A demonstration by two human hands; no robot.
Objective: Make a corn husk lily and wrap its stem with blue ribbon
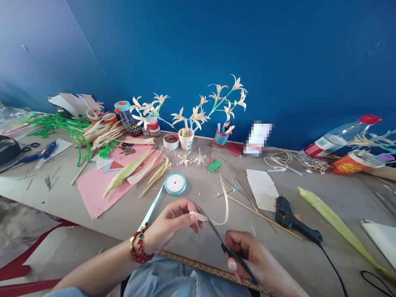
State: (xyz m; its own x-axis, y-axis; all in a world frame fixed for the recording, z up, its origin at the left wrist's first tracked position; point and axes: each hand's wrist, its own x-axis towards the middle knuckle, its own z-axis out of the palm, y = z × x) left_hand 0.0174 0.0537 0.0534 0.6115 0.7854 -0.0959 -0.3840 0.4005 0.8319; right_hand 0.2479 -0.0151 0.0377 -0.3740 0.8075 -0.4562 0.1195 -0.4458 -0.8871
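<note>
My left hand (pixel 182 216), with beaded bracelets at the wrist, pinches a pale husk strip (pixel 226 202) that curls away to the right over the table. Black scissors (pixel 230 252) are in my right hand (pixel 247 251), their blades pointing up and left to the strip beside my left fingertips. Just beyond my left hand lies a roll of light blue ribbon (pixel 175 184), its loose end running down toward my left forearm. Two small husk flowers (pixel 199 158) rest on the table behind the roll.
Husk flowers stand in a white cup (pixel 186 139) near the blue wall. Pink paper (pixel 93 189) and corn husks (pixel 126 173) lie left. On the right are a black glue gun (pixel 293 220), a wooden stick (pixel 262 216), white paper (pixel 262 189) and a plastic bottle (pixel 337 138).
</note>
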